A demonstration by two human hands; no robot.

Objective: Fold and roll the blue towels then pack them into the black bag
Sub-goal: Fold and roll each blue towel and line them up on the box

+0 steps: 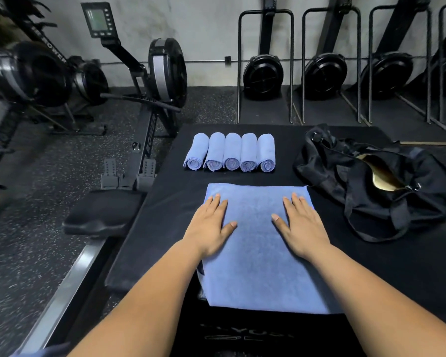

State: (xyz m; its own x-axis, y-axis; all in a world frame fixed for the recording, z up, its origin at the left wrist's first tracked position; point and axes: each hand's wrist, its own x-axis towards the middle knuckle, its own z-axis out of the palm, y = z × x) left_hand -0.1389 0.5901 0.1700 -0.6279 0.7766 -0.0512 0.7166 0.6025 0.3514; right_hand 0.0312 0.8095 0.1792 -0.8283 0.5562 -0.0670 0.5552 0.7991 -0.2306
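Forearms, two, bare, over faint lettering on the near tabletop (pixel 165 207) face, too blurred to read. Left hand (pixel 209 228), right hand (pixel 303 228): each flat, fingers straight, pressing one folded blue towel (pixel 258 269) at the near edge. Rolled towels (pixel 231 153): five, side by side, beyond. Black bag (pixel 371 197): one, unzipped, at right. Rowing machine (pixel 49 73) at left: possibly marked "ROWER".

Lettering (pixel 245 335) at 6 o'clock blurred, unreadable; rowing machine (pixel 29 73) at 10 o'clock cut off; black bag (pixel 371 202) interior mostly hidden.
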